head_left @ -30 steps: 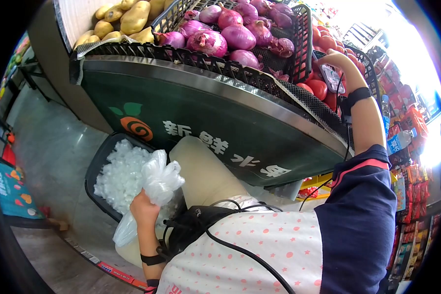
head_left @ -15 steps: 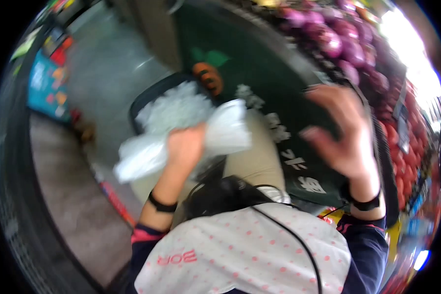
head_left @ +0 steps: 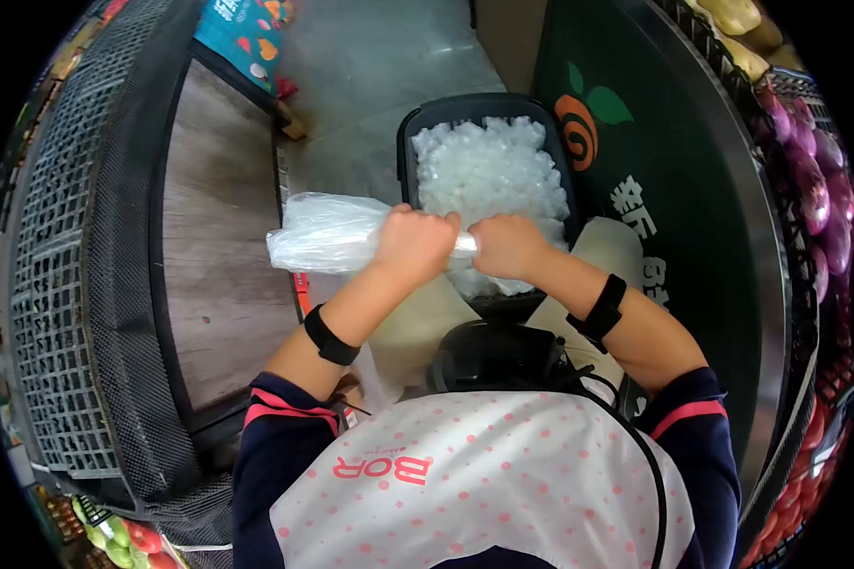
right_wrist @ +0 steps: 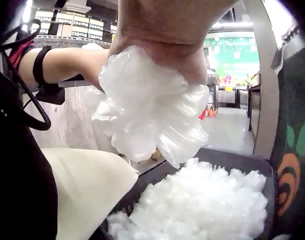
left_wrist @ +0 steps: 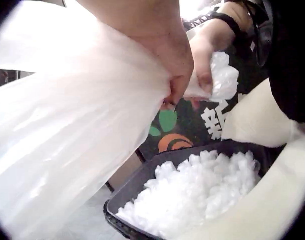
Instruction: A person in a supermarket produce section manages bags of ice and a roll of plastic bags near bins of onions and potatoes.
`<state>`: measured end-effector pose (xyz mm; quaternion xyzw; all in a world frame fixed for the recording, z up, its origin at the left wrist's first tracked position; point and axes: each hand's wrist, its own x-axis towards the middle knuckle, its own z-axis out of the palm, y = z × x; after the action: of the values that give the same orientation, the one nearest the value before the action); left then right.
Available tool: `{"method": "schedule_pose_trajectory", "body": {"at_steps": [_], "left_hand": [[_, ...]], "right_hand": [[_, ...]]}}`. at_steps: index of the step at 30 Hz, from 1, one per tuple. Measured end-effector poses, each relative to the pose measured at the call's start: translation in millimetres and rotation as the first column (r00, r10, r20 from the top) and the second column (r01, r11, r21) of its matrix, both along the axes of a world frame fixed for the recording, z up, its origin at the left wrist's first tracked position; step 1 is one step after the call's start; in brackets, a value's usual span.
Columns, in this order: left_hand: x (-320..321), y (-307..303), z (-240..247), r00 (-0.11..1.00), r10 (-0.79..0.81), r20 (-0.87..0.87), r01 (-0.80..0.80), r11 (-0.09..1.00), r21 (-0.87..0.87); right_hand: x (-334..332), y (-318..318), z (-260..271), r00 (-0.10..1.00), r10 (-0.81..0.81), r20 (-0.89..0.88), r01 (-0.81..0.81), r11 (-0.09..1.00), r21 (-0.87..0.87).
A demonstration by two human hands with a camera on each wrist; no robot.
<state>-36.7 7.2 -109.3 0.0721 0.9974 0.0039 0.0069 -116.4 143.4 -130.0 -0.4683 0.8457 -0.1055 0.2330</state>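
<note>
Left hand: curled tight round the white plastic bundle, knuckles up, close beside the other fist.
Right hand: clenched on the same bundle; the right wrist view shows crumpled, rounded ends spreading out below this hand.
Bundle: held in the air between and through both fists, its long loose end fanning out past the left hand, over the near edge of the black bin and off to its left.
Wrists: a black band on each.
Bin: standing on the floor, heaped with white knotted plastic.
Right of bin: green panel with an orange emblem and white characters; purple onions above it.
Left of bin: grey wood-grain board, black mesh border beyond.
Near the lap: black pouch.
</note>
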Motion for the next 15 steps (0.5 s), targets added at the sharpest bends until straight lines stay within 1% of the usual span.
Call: {"method": "schedule_pose_trajectory", "body": {"at_steps": [1, 2, 3, 4, 5, 6, 7, 8, 9, 10, 11, 12, 13, 14, 15], "left_hand": [[-3.9, -2.3, -1.8, 1.000, 0.006, 0.008, -0.006, 1.000, -0.010], [-8.3, -3.3, -5.9, 0.994, -0.042, -0.099, 0.036, 0.997, -0.063], [-14.4, -2.7, -7.1, 0.974, -0.096, -0.204, 0.073, 0.991, -0.116], [-24.9, -1.7, -7.5, 0.976, -0.091, -0.199, 0.068, 0.991, -0.118], [-39.7, -1.8, -6.8, 0.964, -0.113, -0.239, 0.092, 0.991, -0.097], [-54.3, -5.2, -5.7, 0.950, -0.136, -0.279, 0.119, 0.990, -0.078], [-66.6, -13.0, -8.2, 0.952, -0.136, -0.275, 0.118, 0.990, -0.081], [-79.7, -23.7, -13.4, 0.982, -0.114, -0.149, 0.109, 0.993, -0.035], [-93.1, -33.6, -18.5, 0.995, -0.095, -0.019, 0.095, 0.995, 0.015], [-105.1, -43.0, -22.9, 0.996, -0.076, 0.045, 0.076, 0.997, 0.002], [-116.0, -55.9, -26.0, 0.995, -0.059, 0.079, 0.062, 0.997, -0.038], [-127.6, -70.7, -29.0, 0.993, -0.043, 0.113, 0.053, 0.995, -0.084], [-141.9, -85.2, -29.4, 0.981, 0.077, 0.177, -0.058, 0.992, -0.113], [-161.7, -120.8, -32.9, 0.929, 0.283, 0.237, -0.260, 0.958, -0.124], [-178.6, -134.2, -42.8, 0.886, 0.408, 0.220, -0.391, 0.913, -0.118]], "right_hand": [[-1.5, -2.3, 2.1, 0.996, -0.057, 0.071, 0.055, 0.998, 0.026], [-7.0, -6.0, -0.4, 0.996, -0.052, 0.078, 0.051, 0.999, 0.018], [-15.6, -10.2, -2.9, 0.998, -0.055, 0.004, 0.055, 0.997, -0.057], [-25.1, -14.0, -4.6, 0.995, -0.064, -0.071, 0.054, 0.990, -0.131], [-34.3, -19.9, -5.3, 0.996, -0.060, -0.067, 0.051, 0.990, -0.134], [-43.5, -27.6, -5.2, 0.989, -0.140, -0.054, 0.130, 0.979, -0.159], [-52.5, -32.8, -5.5, 0.975, -0.218, -0.039, 0.207, 0.961, -0.181], [-62.4, -35.0, -4.8, 0.975, -0.218, -0.039, 0.207, 0.961, -0.184], [-72.6, -35.5, -3.1, 0.981, -0.185, -0.050, 0.174, 0.971, -0.165], [-82.8, -36.2, -4.3, 0.988, -0.145, -0.058, 0.136, 0.981, -0.140], [-95.7, -36.5, -10.1, 0.989, -0.139, -0.052, 0.131, 0.982, -0.135], [-113.4, -34.8, -19.8, 0.986, -0.137, -0.098, 0.117, 0.975, -0.191], [-135.6, -33.9, -32.8, 0.980, -0.138, -0.141, 0.100, 0.964, -0.245], [-169.6, -32.0, -62.1, 0.982, -0.135, -0.134, 0.101, 0.967, -0.236], [-208.4, -29.5, -104.6, 0.988, -0.154, -0.018, 0.148, 0.973, -0.178]]}}
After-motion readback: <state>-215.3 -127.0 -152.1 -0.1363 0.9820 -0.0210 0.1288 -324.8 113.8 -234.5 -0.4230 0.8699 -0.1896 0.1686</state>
